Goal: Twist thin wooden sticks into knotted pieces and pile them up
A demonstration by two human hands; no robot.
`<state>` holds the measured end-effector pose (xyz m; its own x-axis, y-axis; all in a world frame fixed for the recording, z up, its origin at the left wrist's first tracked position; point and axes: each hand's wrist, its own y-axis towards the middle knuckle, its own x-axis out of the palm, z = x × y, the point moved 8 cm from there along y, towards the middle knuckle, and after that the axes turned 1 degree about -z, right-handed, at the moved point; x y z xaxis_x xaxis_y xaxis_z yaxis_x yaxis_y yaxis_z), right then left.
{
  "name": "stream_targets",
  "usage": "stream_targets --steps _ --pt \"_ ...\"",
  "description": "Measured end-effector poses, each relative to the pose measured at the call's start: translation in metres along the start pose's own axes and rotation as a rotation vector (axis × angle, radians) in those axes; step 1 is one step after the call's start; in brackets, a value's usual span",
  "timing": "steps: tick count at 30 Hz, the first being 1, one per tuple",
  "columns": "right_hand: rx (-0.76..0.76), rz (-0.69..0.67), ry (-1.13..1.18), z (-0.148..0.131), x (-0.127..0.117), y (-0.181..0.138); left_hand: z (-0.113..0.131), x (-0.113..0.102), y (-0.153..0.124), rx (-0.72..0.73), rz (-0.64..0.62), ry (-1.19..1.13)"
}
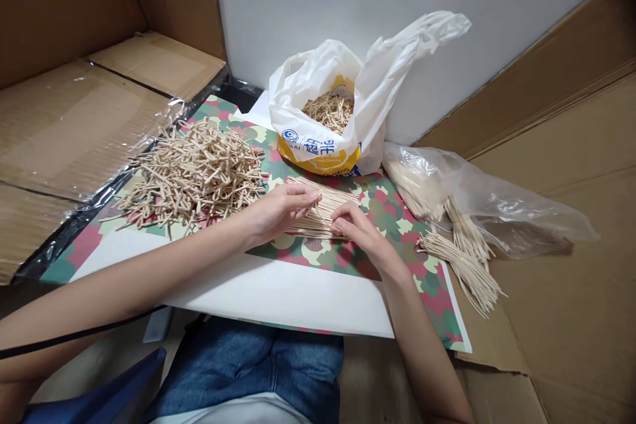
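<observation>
The thin sticks [340,200] lie flat on the surface [313,252], at the fingertips of our left hand [275,212] and right hand [365,235]. Fingers curl; we cannot tell whether they grip. We judge the sticks light, stiff, brittle: pinch mid-length.

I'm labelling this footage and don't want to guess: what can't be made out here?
All in the head view:
- Whether the left hand pinches any of the thin sticks: its fingertips are too small.
- What the right hand has in its grip, if anything: its curled fingers hide that.
- The white bag's lower contents: hidden by its walls.
- The blue item's full shape: cut off by the bottom edge.
</observation>
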<state>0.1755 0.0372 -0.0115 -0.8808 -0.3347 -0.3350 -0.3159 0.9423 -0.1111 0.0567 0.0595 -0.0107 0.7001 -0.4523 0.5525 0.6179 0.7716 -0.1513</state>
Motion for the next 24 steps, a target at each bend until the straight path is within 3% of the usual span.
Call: stream_targets --steps 2,4,8,14,20,24 --pt "-0.083 0.132 -0.077 -0.007 -0.009 -0.001 -0.007 0.007 -0.002 -0.05 -0.05 -0.024" --pt "-0.111 0.178 -0.095 -0.011 -0.006 -0.002 -0.013 0.01 -0.003 -0.081 -0.062 -0.07" --pt "-0.12 0.113 -0.029 -0.015 0.015 -0.001 -0.019 0.012 -0.003 -0.097 -0.068 -0.12" --pt "-0.005 -0.111 0.453 -0.001 0.046 0.004 -0.013 0.013 -0.005 -0.1 -0.125 -0.125" --pt "0.126 -0.217 0.67 0.009 0.044 0.002 0.0 -0.011 -0.002 -0.019 0.08 -0.079" --pt "0.17 -0.309 0.748 0.007 0.05 0.0 0.003 -0.011 -0.001 -0.009 0.084 -0.064"
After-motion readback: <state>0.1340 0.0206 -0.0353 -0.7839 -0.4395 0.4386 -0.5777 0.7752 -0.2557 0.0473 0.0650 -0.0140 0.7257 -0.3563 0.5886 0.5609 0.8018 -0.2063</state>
